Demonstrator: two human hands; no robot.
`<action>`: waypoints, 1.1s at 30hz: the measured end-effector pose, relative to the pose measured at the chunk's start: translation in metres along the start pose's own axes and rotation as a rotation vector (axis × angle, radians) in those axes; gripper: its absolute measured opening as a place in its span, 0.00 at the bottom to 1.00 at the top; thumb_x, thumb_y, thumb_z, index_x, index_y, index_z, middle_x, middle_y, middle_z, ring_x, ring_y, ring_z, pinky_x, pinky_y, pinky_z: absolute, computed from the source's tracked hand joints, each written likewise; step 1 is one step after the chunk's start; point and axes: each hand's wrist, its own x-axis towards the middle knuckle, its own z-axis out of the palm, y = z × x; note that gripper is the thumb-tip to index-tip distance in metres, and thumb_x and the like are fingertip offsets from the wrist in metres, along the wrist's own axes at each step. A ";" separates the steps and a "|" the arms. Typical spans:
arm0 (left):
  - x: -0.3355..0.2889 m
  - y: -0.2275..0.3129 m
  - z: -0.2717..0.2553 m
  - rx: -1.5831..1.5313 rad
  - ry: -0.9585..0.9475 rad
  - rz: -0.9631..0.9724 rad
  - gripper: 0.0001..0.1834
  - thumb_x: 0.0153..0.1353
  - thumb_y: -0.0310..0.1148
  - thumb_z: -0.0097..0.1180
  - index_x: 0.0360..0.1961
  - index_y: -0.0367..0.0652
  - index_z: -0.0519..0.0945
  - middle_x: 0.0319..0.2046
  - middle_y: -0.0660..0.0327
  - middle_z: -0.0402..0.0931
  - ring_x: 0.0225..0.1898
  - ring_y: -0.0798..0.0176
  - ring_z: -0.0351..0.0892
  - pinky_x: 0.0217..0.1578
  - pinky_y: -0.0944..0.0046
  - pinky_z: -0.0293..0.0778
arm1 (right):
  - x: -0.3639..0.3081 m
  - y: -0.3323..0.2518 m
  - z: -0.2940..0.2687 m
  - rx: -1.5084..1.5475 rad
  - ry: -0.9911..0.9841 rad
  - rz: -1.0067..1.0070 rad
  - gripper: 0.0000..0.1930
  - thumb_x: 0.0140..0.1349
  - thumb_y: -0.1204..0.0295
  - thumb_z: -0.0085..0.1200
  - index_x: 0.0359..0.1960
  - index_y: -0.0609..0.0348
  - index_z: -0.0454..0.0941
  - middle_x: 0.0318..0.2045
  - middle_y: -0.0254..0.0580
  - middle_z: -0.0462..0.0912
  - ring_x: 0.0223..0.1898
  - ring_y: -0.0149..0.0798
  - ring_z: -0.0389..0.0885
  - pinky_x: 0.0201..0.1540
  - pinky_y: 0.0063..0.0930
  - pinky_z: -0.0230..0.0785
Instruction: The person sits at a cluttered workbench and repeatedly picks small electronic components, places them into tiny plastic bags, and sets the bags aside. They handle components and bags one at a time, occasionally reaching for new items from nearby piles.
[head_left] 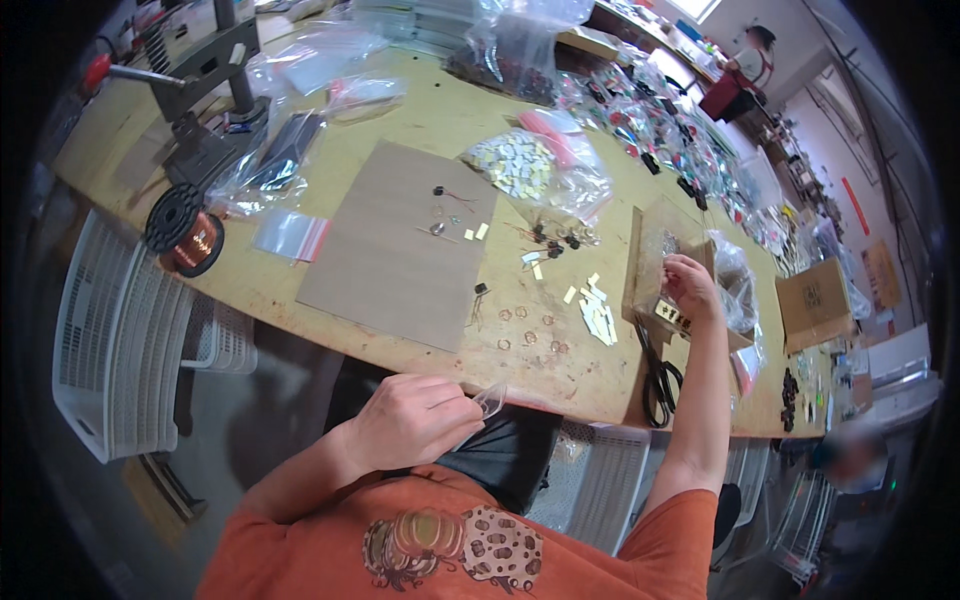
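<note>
My left hand (420, 418) is closed on a small clear plastic bag (491, 401) just off the table's front edge. My right hand (692, 286) reaches over an open cardboard box (640, 262), its fingers bent together; whatever they hold is hidden. Small shiny pieces (671, 243) lie inside that box. Black-handled scissors (657, 385) rest beside it. Between my hands are a pile of cream strips (597, 312), several copper wire rings (529, 338) and black parts with thin wires (556, 242). A brown cardboard sheet (385, 255) carries another wired black part (439, 190) and a few tiny pieces.
A copper wire spool (200, 243) and a press with a red-knobbed lever (190, 110) stand at the left. Behind lie a bag of cream pieces (515, 165) and many bagged parts (640, 110). White plastic baskets (110, 340) sit below. A person (740, 78) stands far right.
</note>
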 end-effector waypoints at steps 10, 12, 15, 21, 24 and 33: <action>0.006 -0.003 0.001 0.044 -0.059 -0.005 0.07 0.47 0.27 0.67 0.26 0.44 0.79 0.21 0.62 0.74 0.23 0.57 0.75 0.24 0.60 0.71 | 0.005 -0.006 -0.024 0.551 -0.035 0.048 0.16 0.72 0.70 0.42 0.46 0.77 0.72 0.48 0.63 0.79 0.48 0.50 0.82 0.48 0.37 0.81; 0.009 -0.001 0.000 0.060 -0.078 -0.009 0.07 0.46 0.27 0.67 0.25 0.44 0.79 0.20 0.62 0.74 0.22 0.57 0.75 0.24 0.60 0.70 | -0.002 -0.007 -0.020 0.605 -0.011 0.054 0.21 0.74 0.65 0.35 0.49 0.78 0.69 0.50 0.67 0.77 0.50 0.54 0.81 0.49 0.39 0.81; 0.010 -0.001 0.001 0.055 -0.067 -0.009 0.07 0.46 0.26 0.67 0.25 0.44 0.79 0.20 0.61 0.73 0.22 0.57 0.74 0.23 0.60 0.69 | -0.009 -0.007 -0.017 0.626 -0.024 0.080 0.25 0.75 0.60 0.32 0.50 0.78 0.69 0.50 0.68 0.76 0.51 0.56 0.80 0.50 0.41 0.80; 0.009 0.001 0.005 0.050 -0.066 0.003 0.07 0.46 0.27 0.67 0.24 0.44 0.79 0.19 0.61 0.73 0.22 0.57 0.74 0.23 0.60 0.70 | -0.013 -0.006 -0.016 0.573 -0.031 0.071 0.19 0.73 0.69 0.38 0.54 0.77 0.66 0.50 0.64 0.77 0.51 0.53 0.81 0.50 0.38 0.81; 0.008 0.001 0.005 0.055 -0.067 -0.002 0.07 0.46 0.27 0.67 0.25 0.44 0.79 0.19 0.61 0.73 0.22 0.57 0.74 0.23 0.60 0.70 | -0.017 -0.005 -0.005 0.354 0.006 -0.063 0.17 0.68 0.79 0.43 0.56 0.77 0.66 0.51 0.63 0.77 0.50 0.50 0.81 0.48 0.35 0.82; 0.013 0.006 -0.003 0.076 -0.023 0.005 0.08 0.45 0.24 0.67 0.25 0.42 0.78 0.20 0.59 0.73 0.22 0.53 0.74 0.23 0.58 0.68 | -0.072 -0.039 0.038 0.374 -0.081 -0.157 0.19 0.63 0.83 0.49 0.56 0.75 0.68 0.50 0.59 0.79 0.50 0.46 0.82 0.46 0.24 0.81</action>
